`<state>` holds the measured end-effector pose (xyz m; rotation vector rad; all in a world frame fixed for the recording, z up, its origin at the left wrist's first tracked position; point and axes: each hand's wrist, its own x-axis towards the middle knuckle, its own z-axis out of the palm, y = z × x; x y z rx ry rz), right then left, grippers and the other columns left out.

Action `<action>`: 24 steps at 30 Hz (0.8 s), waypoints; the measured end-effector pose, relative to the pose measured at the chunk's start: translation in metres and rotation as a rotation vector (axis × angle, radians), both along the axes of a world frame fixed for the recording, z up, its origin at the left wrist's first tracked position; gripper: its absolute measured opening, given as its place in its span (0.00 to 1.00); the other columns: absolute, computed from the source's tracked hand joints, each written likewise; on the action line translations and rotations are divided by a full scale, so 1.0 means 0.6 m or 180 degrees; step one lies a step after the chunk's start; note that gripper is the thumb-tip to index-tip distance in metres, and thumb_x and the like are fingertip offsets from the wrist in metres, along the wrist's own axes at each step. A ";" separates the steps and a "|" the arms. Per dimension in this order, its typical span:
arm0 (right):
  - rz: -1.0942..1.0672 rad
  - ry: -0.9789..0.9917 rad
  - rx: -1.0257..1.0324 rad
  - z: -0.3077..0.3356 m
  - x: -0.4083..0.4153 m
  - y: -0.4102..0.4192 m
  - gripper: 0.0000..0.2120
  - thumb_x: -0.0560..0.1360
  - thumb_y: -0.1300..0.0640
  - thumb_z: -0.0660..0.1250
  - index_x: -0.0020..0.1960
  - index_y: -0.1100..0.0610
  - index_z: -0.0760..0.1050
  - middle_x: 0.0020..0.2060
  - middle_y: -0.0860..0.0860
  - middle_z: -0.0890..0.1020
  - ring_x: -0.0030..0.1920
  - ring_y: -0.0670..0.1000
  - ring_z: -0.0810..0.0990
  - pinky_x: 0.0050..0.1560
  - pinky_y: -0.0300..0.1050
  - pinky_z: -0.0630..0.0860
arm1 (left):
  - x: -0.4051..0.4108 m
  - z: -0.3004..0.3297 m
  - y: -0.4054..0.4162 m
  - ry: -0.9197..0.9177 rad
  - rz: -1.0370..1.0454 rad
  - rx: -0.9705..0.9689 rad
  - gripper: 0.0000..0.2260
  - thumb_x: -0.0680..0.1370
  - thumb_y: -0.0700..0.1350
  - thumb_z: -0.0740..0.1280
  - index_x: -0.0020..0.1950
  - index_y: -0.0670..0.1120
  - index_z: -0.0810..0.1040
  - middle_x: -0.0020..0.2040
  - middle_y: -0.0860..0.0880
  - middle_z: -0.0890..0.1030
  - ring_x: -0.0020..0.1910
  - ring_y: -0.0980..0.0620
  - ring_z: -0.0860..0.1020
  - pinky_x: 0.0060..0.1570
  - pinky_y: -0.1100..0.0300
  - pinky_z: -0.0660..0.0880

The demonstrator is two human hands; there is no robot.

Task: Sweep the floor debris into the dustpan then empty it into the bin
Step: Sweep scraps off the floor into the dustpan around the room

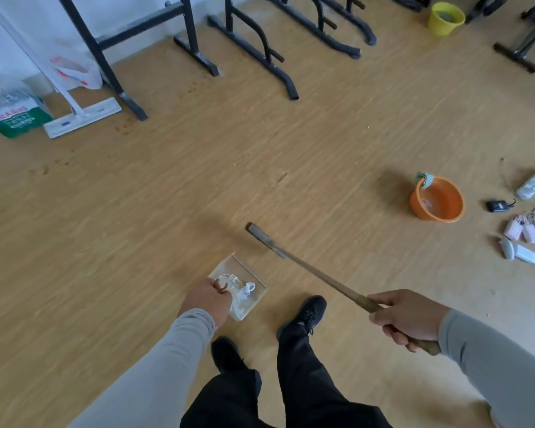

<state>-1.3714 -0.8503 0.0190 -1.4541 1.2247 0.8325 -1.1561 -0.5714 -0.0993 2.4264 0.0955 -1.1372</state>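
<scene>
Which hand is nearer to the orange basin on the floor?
Right. The right hand grips the broom handle on the orange basin's side; the left hand holds the dustpan farther away.

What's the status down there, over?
Left hand grips dustpan, paper scraps inside. Right hand grips broom. Orange basin ahead-right; path open.
</scene>
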 end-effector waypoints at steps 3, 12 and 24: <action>-0.0044 -0.0063 -0.0214 -0.008 0.010 -0.004 0.27 0.80 0.63 0.64 0.77 0.54 0.64 0.27 0.54 0.75 0.24 0.49 0.69 0.24 0.42 0.66 | 0.023 0.008 0.019 0.0638 -0.0098 0.0006 0.18 0.73 0.53 0.71 0.61 0.51 0.76 0.43 0.49 0.79 0.36 0.47 0.79 0.35 0.58 0.78; 0.0019 0.0114 -0.0560 -0.072 0.053 -0.032 0.16 0.79 0.63 0.62 0.66 0.53 0.71 0.32 0.58 0.75 0.26 0.51 0.68 0.24 0.41 0.65 | 0.021 -0.006 0.004 0.0025 -0.0215 0.0177 0.03 0.75 0.47 0.67 0.47 0.51 0.80 0.37 0.47 0.83 0.35 0.45 0.81 0.35 0.56 0.76; 0.0929 0.0532 0.0203 -0.050 0.027 0.030 0.15 0.77 0.61 0.63 0.61 0.52 0.77 0.29 0.54 0.75 0.25 0.50 0.69 0.25 0.41 0.68 | 0.028 -0.006 0.003 -0.0142 -0.0273 0.0082 0.04 0.76 0.50 0.68 0.49 0.51 0.79 0.39 0.49 0.82 0.38 0.48 0.80 0.39 0.57 0.74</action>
